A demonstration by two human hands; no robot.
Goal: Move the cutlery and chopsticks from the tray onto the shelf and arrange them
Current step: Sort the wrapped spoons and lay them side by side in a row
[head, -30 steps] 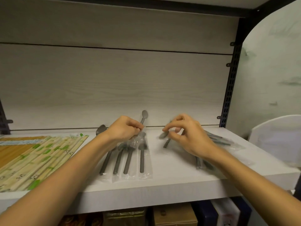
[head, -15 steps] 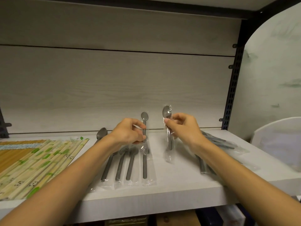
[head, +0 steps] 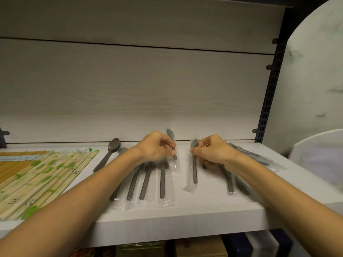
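Clearly, slippage was our main worry: our left hand (head: 157, 147) pinched a grey spoon in a clear plastic sleeve (head: 171, 143) at centre frame, its bowl tipped up toward the pale wood-grain back panel (head: 130, 89). Our right hand (head: 213, 151) pinched another grey sleeved utensil (head: 194, 162) by its upper end, the lower end resting on the white shelf board (head: 185, 214). We judged the slick film could let either piece slide out of the fingers, or drag across the row of 4 grey sleeved utensils (head: 146, 180) just below our left hand and knock it crooked.

A loose heap of grey sleeved cutlery (head: 241, 164) lay right of centre, partly hidden behind our right wrist, and a careless forearm could have swept it toward the shelf's front edge. A bare grey spoon (head: 109, 153) lay left of the row. Green-printed bamboo chopstick packs (head: 46, 177) filled the lower left. The curved white tray (head: 319, 156) stood at the right edge, its contents hidden from us. Boxes (head: 200, 247) showed under the shelf.
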